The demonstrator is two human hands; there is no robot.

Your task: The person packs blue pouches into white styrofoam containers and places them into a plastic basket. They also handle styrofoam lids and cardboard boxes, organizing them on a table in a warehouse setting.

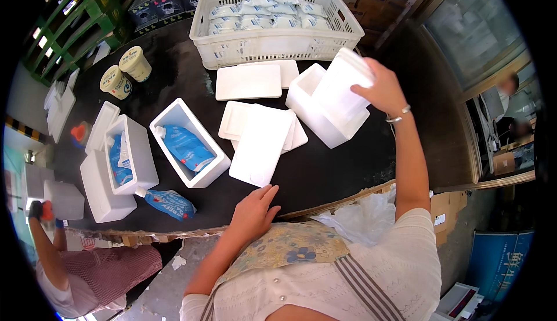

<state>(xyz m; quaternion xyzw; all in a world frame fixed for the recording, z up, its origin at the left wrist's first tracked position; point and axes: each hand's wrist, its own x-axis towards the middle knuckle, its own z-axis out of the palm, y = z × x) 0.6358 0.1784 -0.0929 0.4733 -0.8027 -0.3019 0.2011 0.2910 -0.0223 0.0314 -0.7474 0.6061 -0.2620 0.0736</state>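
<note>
My right hand (383,87) grips a white foam box lid (343,84), tilted over a white foam box (320,121) at the right. My left hand (256,210) rests near the table's front edge, its fingertips by the lower end of a loose foam lid (261,145). More lids lie beneath and behind that one. Left of them, an open foam box (204,179) holds a blue spouted pouch (185,145). Another foam box (145,160) contains a blue pouch and a white packet. A blue spouted pouch (167,203) lies on the black table in front.
A white plastic crate (270,47) of white packets stands at the back. Two yogurt tubs (135,64) stand at the back left. A closed-looking foam box (106,188) lies at the left. A co-worker's gloved hand (37,210) is beyond the table's left end.
</note>
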